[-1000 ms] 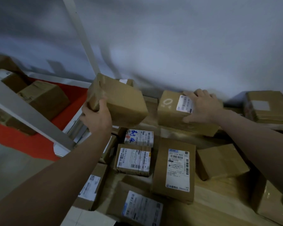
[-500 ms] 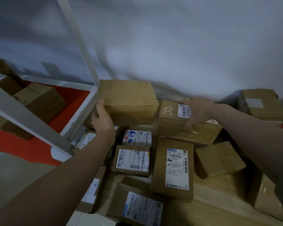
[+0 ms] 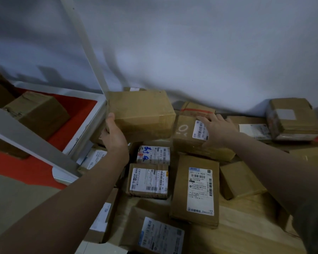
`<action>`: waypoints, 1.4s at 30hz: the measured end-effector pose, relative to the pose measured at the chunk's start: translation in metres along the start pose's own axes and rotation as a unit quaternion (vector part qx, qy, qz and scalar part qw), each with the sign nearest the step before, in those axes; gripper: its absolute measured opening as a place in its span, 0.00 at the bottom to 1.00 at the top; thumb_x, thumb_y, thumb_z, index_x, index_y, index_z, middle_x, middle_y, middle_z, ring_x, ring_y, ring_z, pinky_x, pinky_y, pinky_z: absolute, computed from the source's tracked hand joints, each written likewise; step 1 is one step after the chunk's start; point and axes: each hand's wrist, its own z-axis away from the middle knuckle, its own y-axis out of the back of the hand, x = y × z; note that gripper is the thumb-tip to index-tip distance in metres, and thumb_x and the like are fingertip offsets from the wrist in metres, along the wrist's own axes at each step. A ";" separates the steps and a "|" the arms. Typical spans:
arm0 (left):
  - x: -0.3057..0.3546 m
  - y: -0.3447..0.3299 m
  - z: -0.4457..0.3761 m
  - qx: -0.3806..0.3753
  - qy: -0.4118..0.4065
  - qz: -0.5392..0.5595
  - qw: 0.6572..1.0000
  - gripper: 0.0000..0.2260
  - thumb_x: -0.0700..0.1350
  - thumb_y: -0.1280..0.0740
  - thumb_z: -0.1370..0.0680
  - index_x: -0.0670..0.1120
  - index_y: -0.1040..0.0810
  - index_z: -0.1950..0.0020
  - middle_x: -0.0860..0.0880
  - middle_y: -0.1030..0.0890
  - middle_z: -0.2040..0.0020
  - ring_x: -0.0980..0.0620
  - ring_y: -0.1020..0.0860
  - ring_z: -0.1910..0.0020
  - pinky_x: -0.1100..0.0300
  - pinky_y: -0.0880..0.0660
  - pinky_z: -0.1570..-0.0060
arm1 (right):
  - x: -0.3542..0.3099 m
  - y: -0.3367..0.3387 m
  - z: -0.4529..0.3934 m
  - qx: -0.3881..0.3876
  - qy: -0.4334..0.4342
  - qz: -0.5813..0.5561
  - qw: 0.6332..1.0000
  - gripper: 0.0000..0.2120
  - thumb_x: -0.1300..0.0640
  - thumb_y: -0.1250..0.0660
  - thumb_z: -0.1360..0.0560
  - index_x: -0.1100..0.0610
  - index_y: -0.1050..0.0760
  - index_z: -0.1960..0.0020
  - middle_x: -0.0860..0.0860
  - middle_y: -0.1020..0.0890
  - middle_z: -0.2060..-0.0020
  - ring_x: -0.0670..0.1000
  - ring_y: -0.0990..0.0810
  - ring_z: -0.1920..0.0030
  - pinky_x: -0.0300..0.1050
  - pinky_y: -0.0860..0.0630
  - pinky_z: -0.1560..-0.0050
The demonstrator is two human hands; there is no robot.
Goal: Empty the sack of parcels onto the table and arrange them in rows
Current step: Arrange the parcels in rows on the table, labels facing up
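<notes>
The wooden worktop (image 3: 246,233) is covered with brown parcels, so the arranging step is judged to be in hand; no sack is seen. A big plain box (image 3: 141,114) is held at the back left corner, near the wall, by the left hand (image 3: 114,136), whose fingers are wrapped round its left end. A labelled box (image 3: 195,138) just beside it is pressed by the right hand (image 3: 218,129) with fingers spread flat, grasping nothing. Next, the big box probably must be set down level and pushed against its neighbour to close the back row.
</notes>
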 end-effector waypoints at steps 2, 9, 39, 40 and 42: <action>-0.003 0.000 0.000 -0.010 0.006 -0.004 1.000 0.34 0.66 0.38 0.25 0.52 0.38 0.24 0.47 0.29 0.32 0.47 0.29 0.36 0.44 0.32 0.31 | -0.003 -0.004 -0.001 0.012 -0.009 -0.029 0.999 0.55 0.36 0.24 0.35 0.48 0.53 0.20 0.54 0.40 0.24 0.59 0.41 0.24 0.62 0.40 0.26; -0.010 0.004 -0.007 -0.025 0.030 -0.019 0.999 0.34 0.66 0.36 0.27 0.53 0.38 0.25 0.48 0.29 0.34 0.46 0.29 0.37 0.43 0.30 0.34 | -0.019 -0.006 0.008 0.052 -0.067 -0.369 0.925 0.22 0.47 0.36 0.20 0.55 0.28 0.29 0.55 0.26 0.31 0.56 0.26 0.34 0.53 0.26 0.39; 0.024 0.004 0.020 -0.359 0.160 -0.118 0.912 0.44 0.73 0.32 0.36 0.50 0.32 0.27 0.41 0.24 0.34 0.39 0.24 0.36 0.36 0.26 0.39 | -0.073 0.042 0.044 0.133 0.143 -0.589 0.784 0.14 0.58 0.31 0.22 0.49 0.19 0.38 0.42 0.24 0.32 0.35 0.29 0.33 0.29 0.35 0.33; 0.023 0.004 0.021 -0.347 0.156 -0.134 0.915 0.46 0.71 0.27 0.38 0.50 0.33 0.27 0.41 0.23 0.35 0.40 0.22 0.38 0.37 0.25 0.40 | -0.076 0.040 0.044 0.151 0.152 -0.568 0.794 0.14 0.59 0.31 0.22 0.50 0.18 0.38 0.43 0.24 0.32 0.38 0.29 0.32 0.26 0.36 0.34; 0.021 0.009 0.021 -0.333 0.139 -0.149 0.920 0.45 0.64 0.22 0.39 0.48 0.33 0.28 0.42 0.23 0.37 0.41 0.21 0.40 0.38 0.22 0.44 | -0.080 0.036 0.044 0.177 0.164 -0.543 0.805 0.14 0.61 0.30 0.23 0.51 0.18 0.38 0.44 0.25 0.31 0.42 0.31 0.29 0.25 0.35 0.36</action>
